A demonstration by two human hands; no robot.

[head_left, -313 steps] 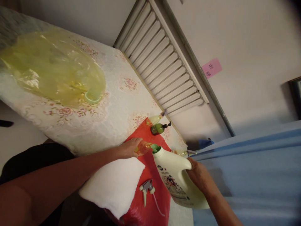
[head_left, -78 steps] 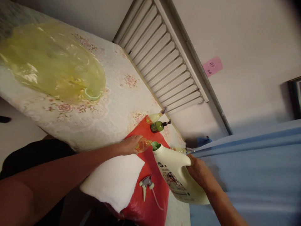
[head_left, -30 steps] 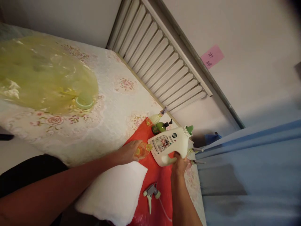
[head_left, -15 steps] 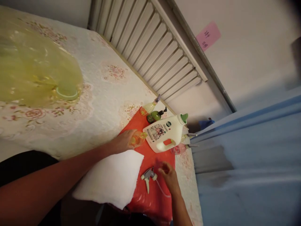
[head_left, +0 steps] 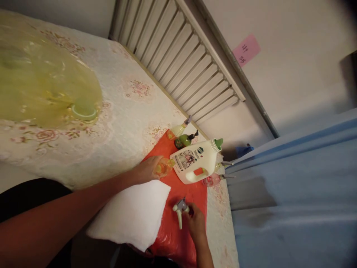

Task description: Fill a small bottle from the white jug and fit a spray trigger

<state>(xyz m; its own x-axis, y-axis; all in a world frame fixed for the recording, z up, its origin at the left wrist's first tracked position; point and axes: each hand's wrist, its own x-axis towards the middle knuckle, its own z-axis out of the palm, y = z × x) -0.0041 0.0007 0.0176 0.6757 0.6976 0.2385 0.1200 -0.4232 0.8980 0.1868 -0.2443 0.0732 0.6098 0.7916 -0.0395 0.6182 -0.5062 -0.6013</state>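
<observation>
My left hand is closed around a clear bottle with a yellow-orange tint, its open-looking neck pointing right. Fingers of my right hand grip a grey and white trigger spray head at its collar, over the red plastic cover. Just beyond the bottle stands a large white detergent jug with a green spout. A folded white cloth lies on the near side, partly below my left forearm.
Behind the jug are a green pump bottle and a clear spray bottle; a pink spray bottle stands to its right. A yellow plastic bag lies left on the flowered tablecloth. Radiator behind, blue curtain right.
My right hand has taken hold of the spray head, which lay on the red cover, and shifted it slightly right and up. My left hand keeps the bottle in nearly the same place.
</observation>
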